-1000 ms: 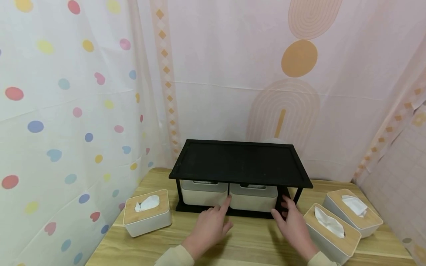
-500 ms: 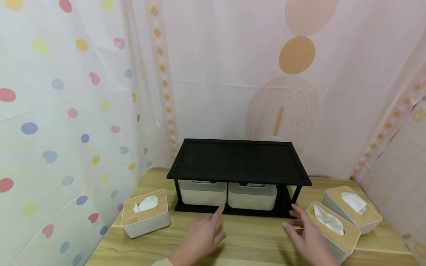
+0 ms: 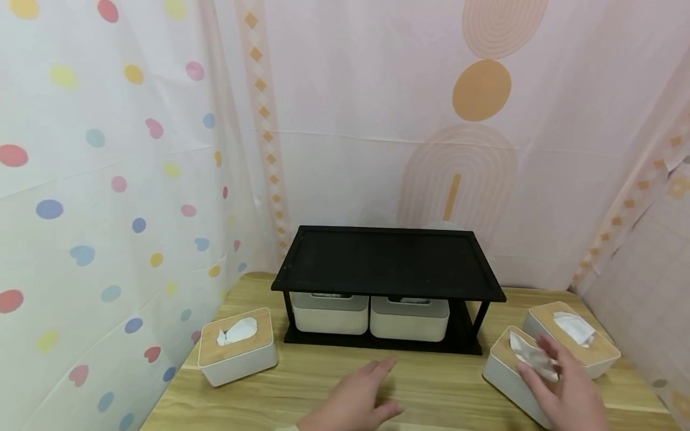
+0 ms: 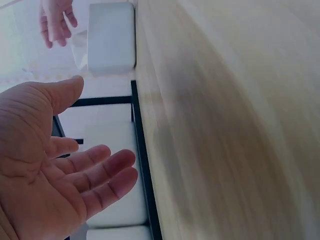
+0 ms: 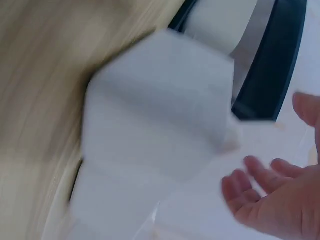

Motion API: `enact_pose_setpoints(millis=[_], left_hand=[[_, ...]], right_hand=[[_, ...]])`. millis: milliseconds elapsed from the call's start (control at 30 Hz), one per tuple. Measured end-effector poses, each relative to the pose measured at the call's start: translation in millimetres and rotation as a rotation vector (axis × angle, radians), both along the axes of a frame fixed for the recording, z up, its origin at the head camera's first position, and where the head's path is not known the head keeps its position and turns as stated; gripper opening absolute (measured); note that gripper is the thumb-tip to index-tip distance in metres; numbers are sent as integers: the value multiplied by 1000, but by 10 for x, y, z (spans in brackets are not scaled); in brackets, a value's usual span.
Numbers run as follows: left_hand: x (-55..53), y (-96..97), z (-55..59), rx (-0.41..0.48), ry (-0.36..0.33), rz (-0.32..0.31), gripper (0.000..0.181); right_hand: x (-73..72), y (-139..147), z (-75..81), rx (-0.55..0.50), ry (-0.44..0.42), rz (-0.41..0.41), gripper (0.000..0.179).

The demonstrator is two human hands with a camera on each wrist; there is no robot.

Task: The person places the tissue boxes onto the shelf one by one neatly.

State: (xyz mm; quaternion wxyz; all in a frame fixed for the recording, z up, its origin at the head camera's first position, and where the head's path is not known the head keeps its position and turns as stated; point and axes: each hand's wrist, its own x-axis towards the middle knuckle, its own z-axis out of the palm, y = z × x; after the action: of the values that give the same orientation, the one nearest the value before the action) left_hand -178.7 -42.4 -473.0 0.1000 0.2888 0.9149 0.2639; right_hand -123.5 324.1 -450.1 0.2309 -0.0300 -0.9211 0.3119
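Observation:
My right hand (image 3: pixel 566 383) hovers over the near right tissue box (image 3: pixel 517 377), which has a wooden lid and a white tissue sticking out. In the right wrist view the fingers (image 5: pixel 235 187) are loosely bent, apart from the blurred white box (image 5: pixel 155 105). My left hand (image 3: pixel 356 395) hangs over the table in front of the black shelf (image 3: pixel 388 263), its fingers spread and holding nothing. Two tissue boxes stand side by side under the shelf top: a left one (image 3: pixel 330 314) and a right one (image 3: pixel 409 319).
Another wooden-lidded tissue box (image 3: pixel 237 353) stands left of the shelf. At the far right a further tissue box (image 3: pixel 571 335) lies close behind the near one. The wooden table (image 3: pixel 431 383) ends at patterned curtains (image 3: pixel 345 149) behind and at the sides.
My right hand has left the shelf's right end and moved right, over the near right tissue box. My left hand has drawn back from the shelf front toward me.

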Motion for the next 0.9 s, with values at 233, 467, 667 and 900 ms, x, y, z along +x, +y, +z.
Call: enact_pose_setpoints(millis=[233,467,667,900], left_hand=[[24,146,-76,108,-199,-61,74],[35,168,-77,122,-220,-112,71],[24,165,-98,152,-240,-134,69],[28,199,-103,139,-215,-155,65]], right_hand=[[-45,506,-74,211,-353,-26,114],[-77,597,-164,259,-449,-4,125],[-100,653,-210,255,-437,21,125],[-117,707,-184,257,-468,64,120]])
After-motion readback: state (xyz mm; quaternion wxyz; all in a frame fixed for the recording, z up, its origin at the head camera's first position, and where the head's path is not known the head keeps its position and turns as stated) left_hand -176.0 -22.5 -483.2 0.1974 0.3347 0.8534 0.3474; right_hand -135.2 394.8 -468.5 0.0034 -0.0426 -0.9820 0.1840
